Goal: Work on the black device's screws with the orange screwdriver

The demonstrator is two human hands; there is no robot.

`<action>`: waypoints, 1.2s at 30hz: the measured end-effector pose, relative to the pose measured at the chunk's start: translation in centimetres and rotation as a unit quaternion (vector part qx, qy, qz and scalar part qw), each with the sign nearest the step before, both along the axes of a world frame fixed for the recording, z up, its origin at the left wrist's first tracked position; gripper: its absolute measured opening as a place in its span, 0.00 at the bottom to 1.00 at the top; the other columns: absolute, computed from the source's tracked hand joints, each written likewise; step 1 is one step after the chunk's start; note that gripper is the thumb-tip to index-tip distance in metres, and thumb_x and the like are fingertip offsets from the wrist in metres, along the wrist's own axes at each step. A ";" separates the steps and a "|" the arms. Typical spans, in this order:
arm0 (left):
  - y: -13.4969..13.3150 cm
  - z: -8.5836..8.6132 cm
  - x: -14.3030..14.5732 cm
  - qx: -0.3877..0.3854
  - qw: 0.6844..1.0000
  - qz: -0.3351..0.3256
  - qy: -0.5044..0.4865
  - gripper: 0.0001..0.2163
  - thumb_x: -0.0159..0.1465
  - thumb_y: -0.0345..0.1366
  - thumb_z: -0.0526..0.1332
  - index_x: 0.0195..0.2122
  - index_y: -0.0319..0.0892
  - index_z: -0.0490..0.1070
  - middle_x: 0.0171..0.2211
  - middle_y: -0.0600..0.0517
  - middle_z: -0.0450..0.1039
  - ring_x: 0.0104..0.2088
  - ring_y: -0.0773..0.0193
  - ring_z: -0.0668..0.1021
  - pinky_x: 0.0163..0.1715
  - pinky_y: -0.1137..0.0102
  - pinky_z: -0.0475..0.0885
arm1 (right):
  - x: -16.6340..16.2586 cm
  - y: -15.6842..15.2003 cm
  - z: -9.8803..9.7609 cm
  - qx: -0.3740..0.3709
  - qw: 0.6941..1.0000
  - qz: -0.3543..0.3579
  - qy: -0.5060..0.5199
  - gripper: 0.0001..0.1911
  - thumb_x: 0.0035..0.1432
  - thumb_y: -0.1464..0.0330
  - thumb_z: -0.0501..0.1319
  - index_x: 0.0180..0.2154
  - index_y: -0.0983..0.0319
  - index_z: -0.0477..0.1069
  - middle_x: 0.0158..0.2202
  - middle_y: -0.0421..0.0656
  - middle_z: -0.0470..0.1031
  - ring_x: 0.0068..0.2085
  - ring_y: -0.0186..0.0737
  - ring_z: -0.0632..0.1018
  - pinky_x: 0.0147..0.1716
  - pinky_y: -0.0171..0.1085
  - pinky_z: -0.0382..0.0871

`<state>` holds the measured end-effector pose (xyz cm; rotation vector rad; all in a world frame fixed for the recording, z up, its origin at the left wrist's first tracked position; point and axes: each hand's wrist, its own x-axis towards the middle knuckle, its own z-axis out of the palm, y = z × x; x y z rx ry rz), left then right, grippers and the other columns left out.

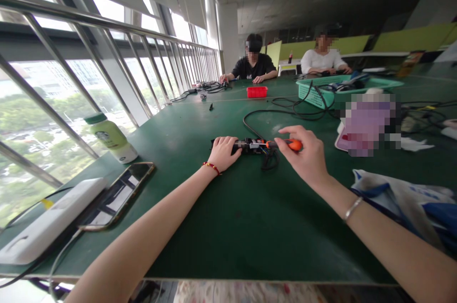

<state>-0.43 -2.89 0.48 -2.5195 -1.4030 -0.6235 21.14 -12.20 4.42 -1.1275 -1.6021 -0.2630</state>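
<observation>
On the green table (246,217) lies a long black device (243,145) with a cord and thin blue wires at its right end. I cannot make out its exact kind. My left hand (223,153) is closed over its left part, pressing it against the tabletop. Between the thumb and fingers of my right hand (307,155) is the handle of an orange-and-black screwdriver (293,144). Its shaft points left, lying along the right part of the device. Whether the tip sits in a screw is too small to tell.
To the left are a green-capped bottle (110,138), a phone (119,196) and a white power strip (53,219). Farther back are a red basket (257,92), a teal basket (314,95) and black cables. A plastic bag (403,203) lies right. Two people sit across the table.
</observation>
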 end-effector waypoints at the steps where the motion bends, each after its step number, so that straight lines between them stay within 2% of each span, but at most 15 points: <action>1: 0.0 0.0 0.0 0.000 1.000 0.001 0.001 0.16 0.63 0.43 0.52 0.49 0.42 0.66 0.45 0.48 0.70 0.47 0.56 0.69 0.54 0.60 0.59 | 0.0 0.1 -0.1 0.005 1.000 0.003 0.008 0.12 0.53 0.62 0.60 0.39 0.58 0.68 0.24 0.39 0.68 0.30 0.40 0.72 0.33 0.40 0.68; 5: -0.1 0.1 0.0 0.002 1.000 0.001 0.005 0.16 0.63 0.43 0.52 0.49 0.41 0.66 0.45 0.48 0.70 0.47 0.55 0.69 0.53 0.60 0.59 | 0.1 0.3 -0.2 0.054 0.998 0.029 0.020 0.21 0.51 0.67 0.60 0.49 0.59 0.63 0.35 0.43 0.71 0.35 0.41 0.73 0.38 0.43 0.68; 7: -0.1 0.1 0.1 0.002 1.000 0.002 0.005 0.16 0.63 0.43 0.52 0.49 0.41 0.66 0.44 0.48 0.70 0.47 0.55 0.69 0.53 0.60 0.59 | 0.1 0.3 -0.1 0.049 0.998 0.028 0.017 0.20 0.52 0.66 0.60 0.48 0.60 0.63 0.32 0.42 0.71 0.34 0.41 0.73 0.38 0.43 0.68; 10: -0.1 0.1 0.1 0.000 1.000 0.003 0.005 0.16 0.63 0.43 0.52 0.49 0.41 0.66 0.44 0.48 0.70 0.47 0.55 0.69 0.53 0.60 0.59 | 0.0 0.1 0.0 0.013 1.000 0.001 0.011 0.13 0.52 0.63 0.61 0.40 0.59 0.68 0.23 0.38 0.67 0.30 0.41 0.72 0.35 0.42 0.68; 12: -0.1 0.1 0.1 -0.001 1.000 0.002 0.007 0.17 0.63 0.43 0.52 0.49 0.41 0.66 0.44 0.47 0.70 0.47 0.55 0.69 0.53 0.60 0.59 | 0.0 0.1 0.0 0.012 1.000 -0.005 0.012 0.12 0.52 0.62 0.61 0.39 0.59 0.68 0.22 0.37 0.65 0.29 0.41 0.71 0.34 0.42 0.67; 17: -0.2 0.2 0.1 -0.004 1.000 0.004 0.010 0.17 0.63 0.43 0.52 0.49 0.40 0.66 0.44 0.47 0.70 0.47 0.55 0.69 0.53 0.60 0.59 | 0.1 0.4 -0.2 0.063 0.997 0.034 0.018 0.22 0.51 0.67 0.60 0.49 0.60 0.62 0.35 0.43 0.71 0.35 0.41 0.73 0.40 0.43 0.68; 19: -0.2 0.2 0.0 -0.004 1.000 0.004 0.010 0.17 0.63 0.42 0.52 0.49 0.40 0.66 0.44 0.47 0.70 0.47 0.55 0.69 0.53 0.60 0.59 | 0.1 0.4 -0.2 0.053 0.998 0.027 0.008 0.19 0.51 0.66 0.61 0.46 0.60 0.65 0.31 0.42 0.70 0.33 0.41 0.72 0.39 0.43 0.68; 21: -0.2 0.2 0.0 -0.002 1.000 0.002 0.011 0.17 0.63 0.43 0.52 0.49 0.40 0.66 0.44 0.47 0.70 0.47 0.55 0.69 0.53 0.60 0.59 | 0.1 0.2 -0.1 0.033 0.999 0.012 -0.008 0.12 0.52 0.64 0.61 0.39 0.60 0.69 0.23 0.39 0.67 0.29 0.41 0.71 0.36 0.42 0.68; 23: -0.2 0.2 0.1 0.000 1.000 0.001 0.014 0.17 0.64 0.43 0.52 0.49 0.40 0.66 0.44 0.47 0.70 0.46 0.55 0.69 0.53 0.60 0.59 | 0.1 0.1 0.0 0.023 1.000 -0.001 -0.014 0.09 0.52 0.63 0.61 0.35 0.59 0.70 0.21 0.38 0.66 0.28 0.41 0.71 0.34 0.41 0.68; 29: -0.1 0.1 0.1 0.003 1.000 0.005 0.020 0.17 0.63 0.43 0.52 0.50 0.39 0.66 0.44 0.47 0.70 0.47 0.54 0.69 0.53 0.60 0.59 | 0.2 0.1 0.3 0.050 0.998 0.031 -0.005 0.19 0.51 0.67 0.60 0.47 0.60 0.65 0.36 0.44 0.72 0.35 0.41 0.73 0.39 0.42 0.68; 34: 0.0 0.0 0.1 0.012 1.000 0.003 0.026 0.17 0.63 0.43 0.52 0.49 0.40 0.65 0.44 0.47 0.70 0.46 0.54 0.69 0.52 0.59 0.60 | 0.5 0.1 0.4 0.007 1.000 -0.016 -0.024 0.10 0.52 0.62 0.60 0.36 0.60 0.70 0.20 0.38 0.67 0.29 0.42 0.72 0.34 0.41 0.67; 36: -0.1 0.0 0.1 0.014 1.000 0.003 0.028 0.17 0.63 0.43 0.52 0.49 0.40 0.66 0.44 0.47 0.70 0.46 0.54 0.69 0.52 0.59 0.60 | 0.6 0.2 0.4 0.004 1.000 -0.015 -0.014 0.11 0.52 0.62 0.60 0.37 0.60 0.70 0.22 0.39 0.69 0.29 0.42 0.72 0.34 0.41 0.67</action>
